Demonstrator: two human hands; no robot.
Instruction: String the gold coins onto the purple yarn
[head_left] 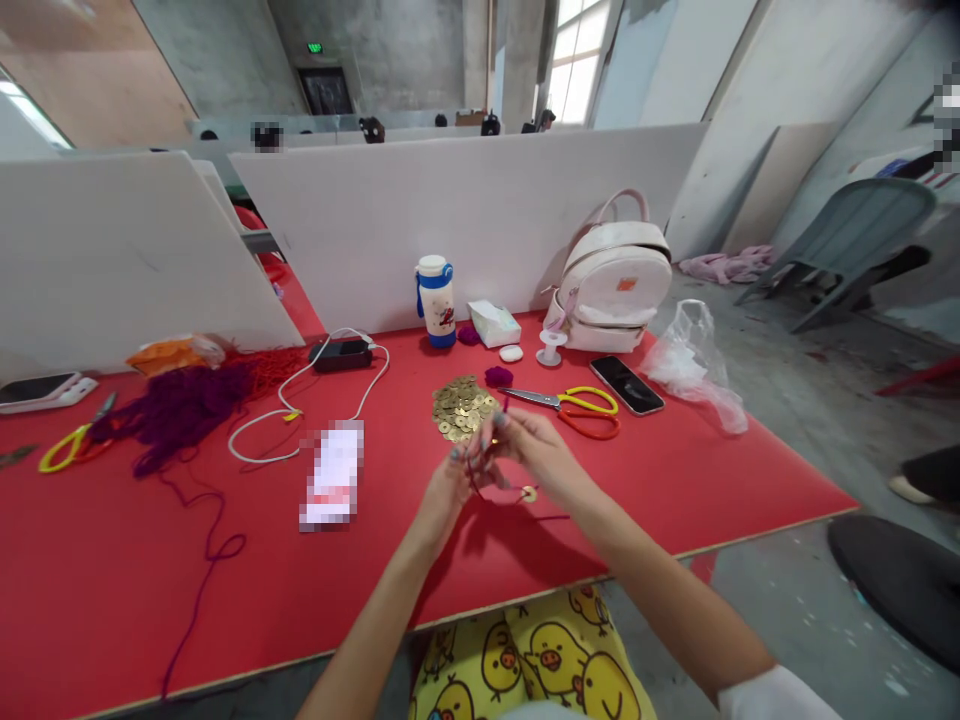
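My left hand (448, 488) and my right hand (541, 452) meet over the front part of the red table, fingers pinched close together on a thin dark purple-red cord (480, 492). One brass coin with a hole (530, 494) hangs on the cord just under my right hand. How the cord runs between the fingertips is partly hidden. Right behind my hands lies a pile of brass coins (463, 405). Beside it are a small purple ball of yarn (498, 377) and scissors with yellow and orange handles (589, 402).
At the left lie a purple yarn heap (187, 405), more scissors (71, 448), a white cable (259, 458) and a blurred phone (332, 475). A bottle (436, 305), tissue pack (495, 325), spool (551, 347), backpack (615, 285), black phone (628, 385) and plastic bag (697, 375) stand farther back.
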